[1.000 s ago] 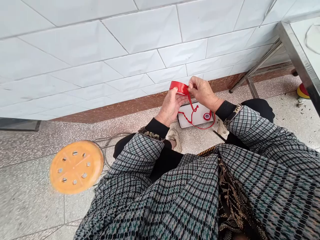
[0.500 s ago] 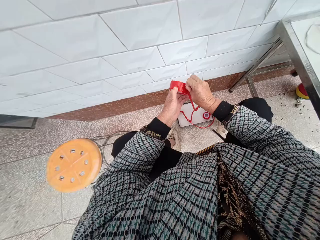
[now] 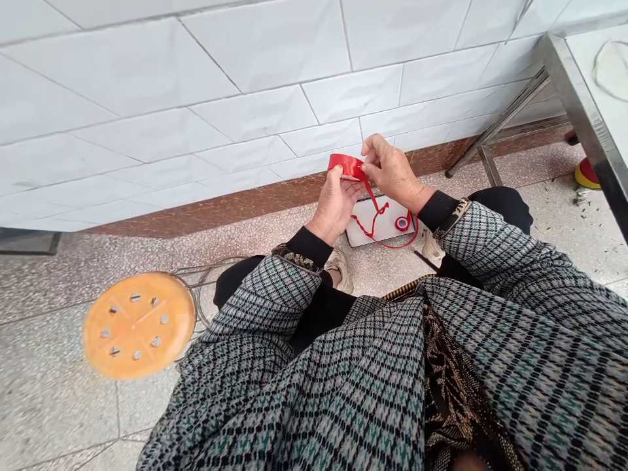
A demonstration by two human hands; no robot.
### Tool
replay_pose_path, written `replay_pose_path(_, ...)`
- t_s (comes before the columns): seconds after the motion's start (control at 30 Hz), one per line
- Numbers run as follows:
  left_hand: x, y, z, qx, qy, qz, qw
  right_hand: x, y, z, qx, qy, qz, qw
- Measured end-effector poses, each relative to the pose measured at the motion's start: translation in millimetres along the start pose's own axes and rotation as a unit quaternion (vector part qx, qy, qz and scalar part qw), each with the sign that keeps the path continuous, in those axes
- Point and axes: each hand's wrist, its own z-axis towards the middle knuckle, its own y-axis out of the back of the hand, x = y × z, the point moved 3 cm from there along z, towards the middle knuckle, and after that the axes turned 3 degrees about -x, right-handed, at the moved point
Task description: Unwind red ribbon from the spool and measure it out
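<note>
My left hand [image 3: 334, 199] is closed around a wide roll of red ribbon [image 3: 345, 165], its thumb across the near side and fingers underneath. At the roll's right edge, my right hand [image 3: 390, 171] has its thumb and a fingertip on the red ribbon, with the other fingers curled loosely above. A narrow ribbon strand [image 3: 371, 196] hangs down between the hands. Below them lies a white box [image 3: 360, 208] on the floor. Twisted red ribbon and a small spool of red ribbon [image 3: 403, 224] rest on its top, and a loop of ribbon curves past its right edge.
An orange round stool [image 3: 139, 325] with holes in its seat stands at left. White tiled wall [image 3: 245, 98] rises in front. At right is a metal-framed table [image 3: 583, 111], with a red and yellow object [image 3: 586, 175] on the floor below it.
My right hand's fingers have loosened and lifted a little from the roll's edge. The left hand keeps its hold; the whole view has shifted slightly.
</note>
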Motion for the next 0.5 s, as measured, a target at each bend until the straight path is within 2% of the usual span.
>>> replay_pose_path(0.17, 11.1, 2.0, 5.7, 0.008, -0.011, -0.002, 1.000, 8.4, 0.3, -0.6, -0.023, -0.012, -0.054, 0.998)
replay_pose_path(0.27, 20.5, 13.3, 19.6, 0.000, -0.025, 0.023, 0.999, -4.5, -0.1, 12.0, 0.012, -0.013, -0.013, 1.000)
replay_pose_path(0.33, 27.3, 29.2, 34.4, -0.025, -0.032, 0.054, 0.998, -35.4, -1.9, 22.7, 0.068, -0.079, 0.073, 0.992)
replay_pose_path(0.4, 33.8, 53.0, 52.0, -0.074, -0.029, 0.087, 0.993, -81.5, -3.6, 26.2, 0.070, -0.165, 0.112, 0.977)
replay_pose_path(0.43, 36.6, 67.8, 60.9, -0.107, -0.025, 0.101, 0.989, -107.3, -5.2, 22.9, 0.044, -0.202, 0.111, 0.972)
replay_pose_path(0.47, 39.1, 84.1, 69.2, -0.144, -0.019, 0.115, 0.983, -134.7, -9.0, 14.3, 0.005, -0.270, 0.138, 0.953)
replay_pose_path(0.5, 41.2, 101.7, 76.7, -0.185, -0.014, 0.128, 0.974, -159.0, -16.0, 2.0, -0.009, -0.307, 0.139, 0.942)
